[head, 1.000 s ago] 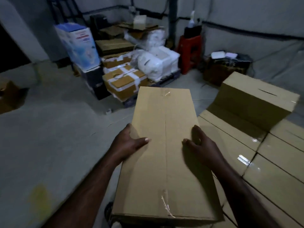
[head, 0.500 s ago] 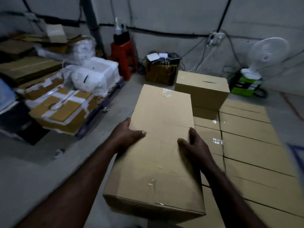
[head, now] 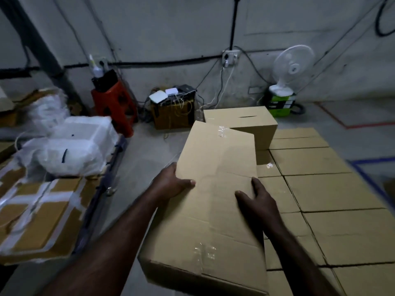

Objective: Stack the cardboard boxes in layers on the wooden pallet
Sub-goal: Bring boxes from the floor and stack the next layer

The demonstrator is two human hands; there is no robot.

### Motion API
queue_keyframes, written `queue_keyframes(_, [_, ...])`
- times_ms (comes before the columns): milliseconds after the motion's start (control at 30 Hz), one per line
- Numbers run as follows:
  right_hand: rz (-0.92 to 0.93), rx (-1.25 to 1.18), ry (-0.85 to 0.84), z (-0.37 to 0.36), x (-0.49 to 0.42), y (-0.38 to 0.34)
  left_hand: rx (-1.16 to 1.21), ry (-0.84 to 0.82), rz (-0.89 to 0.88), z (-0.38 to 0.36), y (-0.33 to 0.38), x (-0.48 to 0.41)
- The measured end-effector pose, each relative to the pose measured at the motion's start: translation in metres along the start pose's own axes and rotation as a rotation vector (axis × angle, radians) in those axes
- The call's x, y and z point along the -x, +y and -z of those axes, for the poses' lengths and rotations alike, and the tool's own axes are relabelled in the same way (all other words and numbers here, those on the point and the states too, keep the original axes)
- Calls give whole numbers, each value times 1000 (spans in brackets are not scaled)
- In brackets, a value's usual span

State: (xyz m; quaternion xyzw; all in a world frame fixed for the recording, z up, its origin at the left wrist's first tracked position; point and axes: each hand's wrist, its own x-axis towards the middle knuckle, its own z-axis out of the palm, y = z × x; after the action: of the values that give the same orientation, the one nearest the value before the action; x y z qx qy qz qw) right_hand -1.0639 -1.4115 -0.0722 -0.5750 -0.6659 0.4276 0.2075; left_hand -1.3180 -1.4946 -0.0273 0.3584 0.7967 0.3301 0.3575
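Both hands hold one long cardboard box (head: 215, 201), carried lengthwise away from the body. The left hand (head: 171, 184) clamps the box's left edge, thumb lying flat on the top face and the other fingers hidden down the side. The right hand (head: 256, 201) rests on the right edge with its fingers (head: 255, 184) loosely spread and pointing forward; whether any curl under the box I cannot tell.

Just right of the right fingers lies a flat layer of boxes (head: 324, 189), packed edge to edge; the pallet beneath is out of sight. Ahead of the fingertips, past the carried box's far end, a single box (head: 241, 124) already stands on that layer, starting the next tier.

The likely trouble is the far end. The hands sit near the box's middle and the near end hangs close to the body, so the load could tip forward and clip the standing box, shoving it askew. Set down too far left, it would overhang the layer's edge above bare floor (head: 136, 167). The right fingers could also get pinched between boxes.
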Motion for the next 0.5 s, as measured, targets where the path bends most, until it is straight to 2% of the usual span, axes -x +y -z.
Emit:
queue_keyframes(267, [-138, -15, 212, -7, -77, -35, -34, -234, -108, 6, 44, -144])
queue_keyframes(500, [-280, -82, 475, -27, -165, -49, -116, -457, -272, -7, 93, -295])
